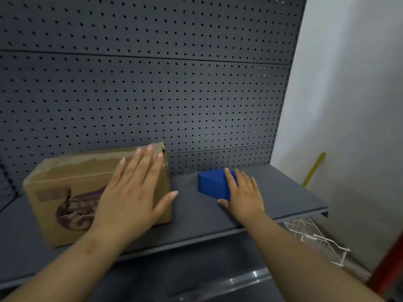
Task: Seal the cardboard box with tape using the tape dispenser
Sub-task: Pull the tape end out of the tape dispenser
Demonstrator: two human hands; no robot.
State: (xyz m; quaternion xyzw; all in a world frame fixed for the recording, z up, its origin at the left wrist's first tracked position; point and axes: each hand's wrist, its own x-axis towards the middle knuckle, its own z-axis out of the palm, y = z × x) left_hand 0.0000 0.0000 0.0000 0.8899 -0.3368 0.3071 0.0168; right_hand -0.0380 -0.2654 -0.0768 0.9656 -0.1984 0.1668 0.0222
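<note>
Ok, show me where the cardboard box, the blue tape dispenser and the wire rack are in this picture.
cardboard box [65,192]: head view, on its printed front face.
blue tape dispenser [212,184]: head view, on its blue side, left of the fingers.
wire rack [316,238]: head view, on the white wires below the shelf edge.

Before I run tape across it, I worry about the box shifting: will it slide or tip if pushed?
The cardboard box lies low and long on the smooth shelf, so it would probably slide, not tip. The left hand rests flat on it, which should steady it. Its weight cannot be judged.
</note>
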